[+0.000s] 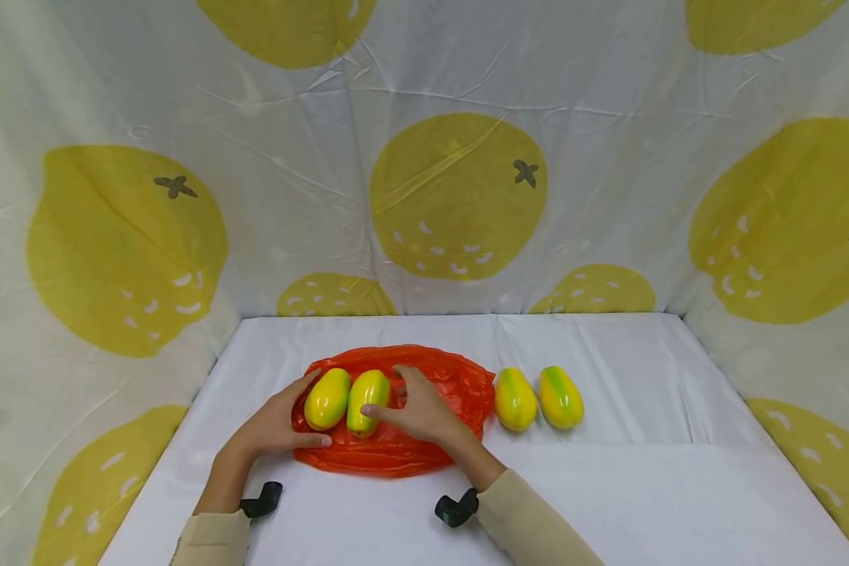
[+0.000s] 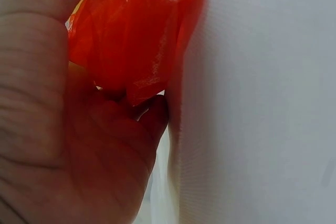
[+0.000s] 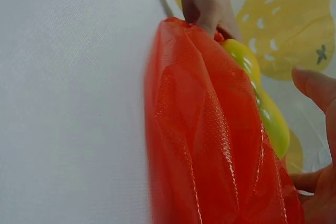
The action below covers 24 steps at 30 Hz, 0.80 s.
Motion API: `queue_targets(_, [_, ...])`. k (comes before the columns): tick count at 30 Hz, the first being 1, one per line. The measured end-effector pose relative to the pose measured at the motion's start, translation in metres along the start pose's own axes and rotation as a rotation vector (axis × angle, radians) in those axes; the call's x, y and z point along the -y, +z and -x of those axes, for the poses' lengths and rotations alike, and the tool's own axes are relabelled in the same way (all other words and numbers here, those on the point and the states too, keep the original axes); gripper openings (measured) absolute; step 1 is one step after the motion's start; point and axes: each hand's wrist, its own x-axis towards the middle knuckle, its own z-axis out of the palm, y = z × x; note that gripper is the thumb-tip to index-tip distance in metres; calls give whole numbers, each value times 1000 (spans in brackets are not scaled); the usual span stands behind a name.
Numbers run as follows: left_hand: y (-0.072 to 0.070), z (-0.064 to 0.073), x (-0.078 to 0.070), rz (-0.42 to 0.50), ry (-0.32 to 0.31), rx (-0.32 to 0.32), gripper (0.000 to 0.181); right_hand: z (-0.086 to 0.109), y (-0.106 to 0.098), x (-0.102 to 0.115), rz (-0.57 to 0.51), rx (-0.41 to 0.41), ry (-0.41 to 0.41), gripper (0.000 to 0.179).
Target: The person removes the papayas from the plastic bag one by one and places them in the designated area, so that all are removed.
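Note:
A thin red plastic bag (image 1: 382, 464) lies spread on the table with two shiny yellow-green, mango-shaped fruits on it, a left one (image 1: 327, 399) and a right one (image 1: 369, 397). My left hand (image 1: 279, 420) grips the bag's left edge, thumb at the front and fingers behind; the left wrist view has the red film (image 2: 131, 40) between them. Over the bag's middle, my right hand (image 1: 424, 413) has thumb and fingers spread, the thumb overlapping the right fruit in the head view. From the right wrist, that hand (image 3: 320, 93) appears apart from the fruit (image 3: 275, 124).
Two more such fruits, one (image 1: 515, 399) close by the bag's right edge and another (image 1: 560, 398) beside it, lie on the white tablecloth (image 1: 608, 503). A lemon-print cloth (image 1: 594, 181) hangs behind and along both sides.

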Motion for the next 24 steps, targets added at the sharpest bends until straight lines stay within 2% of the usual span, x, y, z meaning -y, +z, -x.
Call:
queue_targets(6, [-1, 0, 1, -14, 11, -2, 121, -1, 7, 2, 4, 23, 33, 103])
queue_targets(18, [-1, 0, 0, -22, -5, 3, 122, -5, 15, -1, -1, 39, -1, 103])
queue_targets(24, [-1, -1, -1, -25, -6, 14, 121, -6, 14, 0, -3, 40, -15, 94])
